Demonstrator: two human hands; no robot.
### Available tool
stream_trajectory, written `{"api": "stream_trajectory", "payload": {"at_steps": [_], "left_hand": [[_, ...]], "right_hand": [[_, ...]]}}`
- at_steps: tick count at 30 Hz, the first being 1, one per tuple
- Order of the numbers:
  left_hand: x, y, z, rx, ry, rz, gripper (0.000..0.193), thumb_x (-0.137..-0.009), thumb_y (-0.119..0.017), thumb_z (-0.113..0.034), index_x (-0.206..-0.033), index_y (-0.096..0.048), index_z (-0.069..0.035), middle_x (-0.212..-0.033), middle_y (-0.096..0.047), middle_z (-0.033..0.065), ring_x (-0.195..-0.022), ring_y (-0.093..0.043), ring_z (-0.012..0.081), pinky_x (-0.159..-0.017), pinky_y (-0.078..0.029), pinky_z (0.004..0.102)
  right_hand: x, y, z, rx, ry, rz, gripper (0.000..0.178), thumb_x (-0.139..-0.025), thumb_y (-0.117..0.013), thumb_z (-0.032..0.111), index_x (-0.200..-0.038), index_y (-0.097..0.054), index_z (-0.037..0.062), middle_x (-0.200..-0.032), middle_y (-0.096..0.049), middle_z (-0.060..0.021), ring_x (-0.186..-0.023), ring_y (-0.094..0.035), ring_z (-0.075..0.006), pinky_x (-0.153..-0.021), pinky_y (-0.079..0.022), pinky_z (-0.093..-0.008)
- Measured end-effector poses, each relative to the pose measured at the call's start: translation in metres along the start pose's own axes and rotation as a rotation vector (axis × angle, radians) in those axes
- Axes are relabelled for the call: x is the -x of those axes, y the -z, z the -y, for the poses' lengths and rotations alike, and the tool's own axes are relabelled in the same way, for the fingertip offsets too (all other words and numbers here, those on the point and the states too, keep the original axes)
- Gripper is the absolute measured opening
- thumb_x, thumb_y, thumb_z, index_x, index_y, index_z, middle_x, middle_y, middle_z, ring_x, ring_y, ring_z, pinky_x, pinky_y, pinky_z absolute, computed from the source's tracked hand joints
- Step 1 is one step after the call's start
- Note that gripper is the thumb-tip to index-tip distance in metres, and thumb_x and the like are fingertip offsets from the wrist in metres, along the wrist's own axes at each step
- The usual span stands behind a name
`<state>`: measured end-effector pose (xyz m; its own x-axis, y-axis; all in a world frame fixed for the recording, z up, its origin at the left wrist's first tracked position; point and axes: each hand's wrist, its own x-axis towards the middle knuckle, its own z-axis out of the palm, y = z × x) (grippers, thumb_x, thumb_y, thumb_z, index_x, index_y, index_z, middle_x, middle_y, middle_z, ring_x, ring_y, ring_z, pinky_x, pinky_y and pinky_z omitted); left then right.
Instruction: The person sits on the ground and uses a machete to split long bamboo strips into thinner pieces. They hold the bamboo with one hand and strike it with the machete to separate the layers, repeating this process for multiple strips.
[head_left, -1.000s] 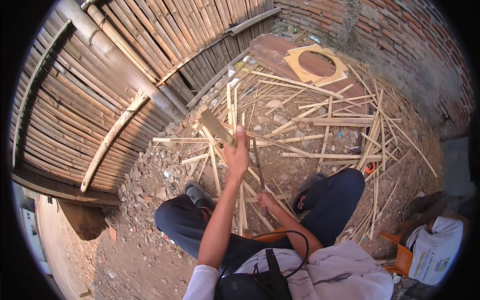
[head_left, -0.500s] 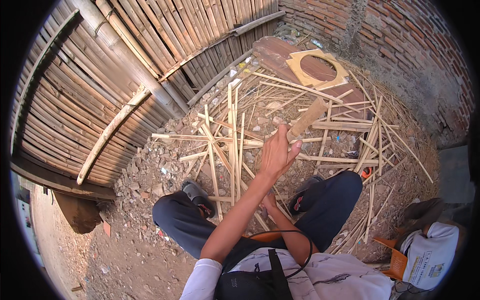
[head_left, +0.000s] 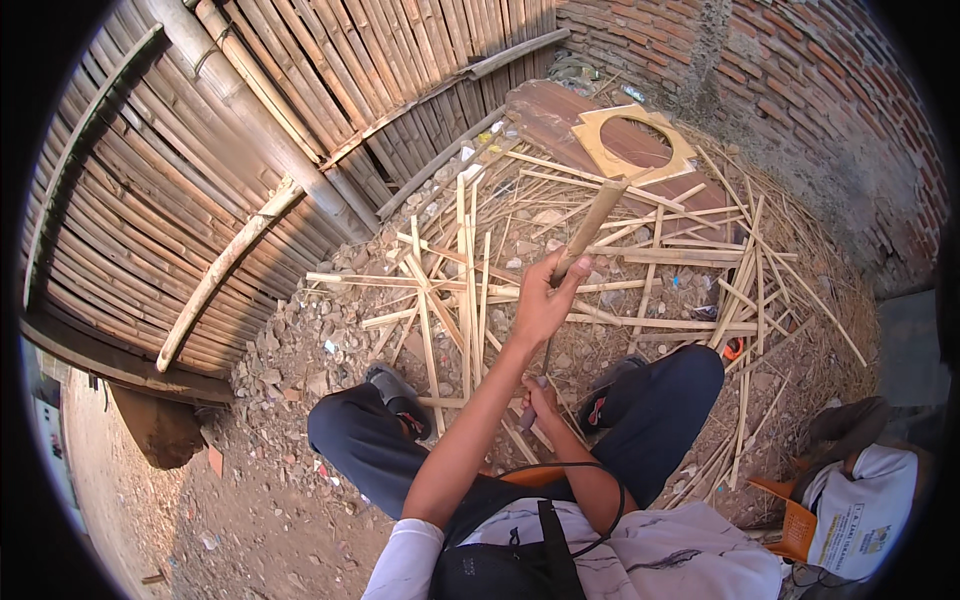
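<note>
My left hand is closed around a piece of bamboo, which slants up and away to the right. Closer to my body, my right hand grips a knife by its handle. The thin dark blade points up toward the lower end of the bamboo; whether they touch, I cannot tell. Beneath both hands, pale bamboo strips lie crisscrossed on stony ground between my bent knees.
More bamboo strips are scattered at the right. Ahead, a brown board carries a yellow panel with a round hole. A bamboo fence stands left, a brick wall right. A person in a white garment is at lower right.
My left hand has come slightly down and left, and the bamboo in it has turned more upright. The knife blade now shows above my right hand.
</note>
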<state>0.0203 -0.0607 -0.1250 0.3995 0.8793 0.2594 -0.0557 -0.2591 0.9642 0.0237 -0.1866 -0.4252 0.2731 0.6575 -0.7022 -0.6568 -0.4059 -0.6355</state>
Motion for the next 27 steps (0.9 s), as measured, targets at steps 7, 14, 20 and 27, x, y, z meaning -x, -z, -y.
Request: {"api": "stream_trajectory", "payload": {"at_steps": [7,14,20,27], "left_hand": [[-0.007,0.054,0.024,0.199,0.042,0.080,0.042,-0.096,-0.071,-0.027,-0.063,-0.055,-0.008,-0.056,-0.040,-0.0072,-0.055,-0.030,0.0041,-0.053,-0.023,0.0276],[-0.004,0.080,0.010,0.190,0.159,0.246,0.048,-0.090,-0.070,-0.024,-0.054,-0.041,-0.011,-0.054,-0.036,-0.0070,-0.052,-0.029,0.0051,-0.051,-0.021,0.0279],[0.000,0.106,0.029,0.319,0.147,0.148,0.035,-0.085,-0.064,-0.014,-0.058,-0.042,-0.010,-0.056,-0.034,-0.0066,-0.052,-0.027,0.0066,-0.051,-0.021,0.0287],[0.004,0.095,0.019,0.295,0.179,0.120,0.035,-0.083,-0.063,-0.012,-0.057,-0.040,-0.009,-0.056,-0.033,-0.0067,-0.054,-0.028,0.0060,-0.052,-0.021,0.0290]], "right_hand": [[-0.001,0.003,0.011,-0.013,-0.044,0.161,0.030,-0.096,-0.068,0.024,-0.076,-0.049,0.0122,-0.058,-0.045,0.0018,-0.046,-0.044,-0.0108,-0.044,-0.037,-0.0284],[0.003,-0.004,0.010,-0.073,-0.220,0.312,0.026,-0.096,-0.065,0.022,-0.082,-0.044,0.0163,-0.057,-0.039,0.0054,-0.043,-0.036,-0.0081,-0.043,-0.031,-0.0263],[0.032,-0.029,0.058,-0.170,0.151,0.220,0.026,-0.091,-0.062,0.014,-0.072,-0.045,0.0148,-0.054,-0.041,0.0028,-0.042,-0.038,-0.0096,-0.042,-0.032,-0.0279],[-0.015,0.011,-0.011,0.092,-0.117,0.224,0.027,-0.087,-0.061,0.014,-0.066,-0.044,0.0141,-0.053,-0.041,0.0013,-0.040,-0.038,-0.0107,-0.040,-0.034,-0.0289]]}}
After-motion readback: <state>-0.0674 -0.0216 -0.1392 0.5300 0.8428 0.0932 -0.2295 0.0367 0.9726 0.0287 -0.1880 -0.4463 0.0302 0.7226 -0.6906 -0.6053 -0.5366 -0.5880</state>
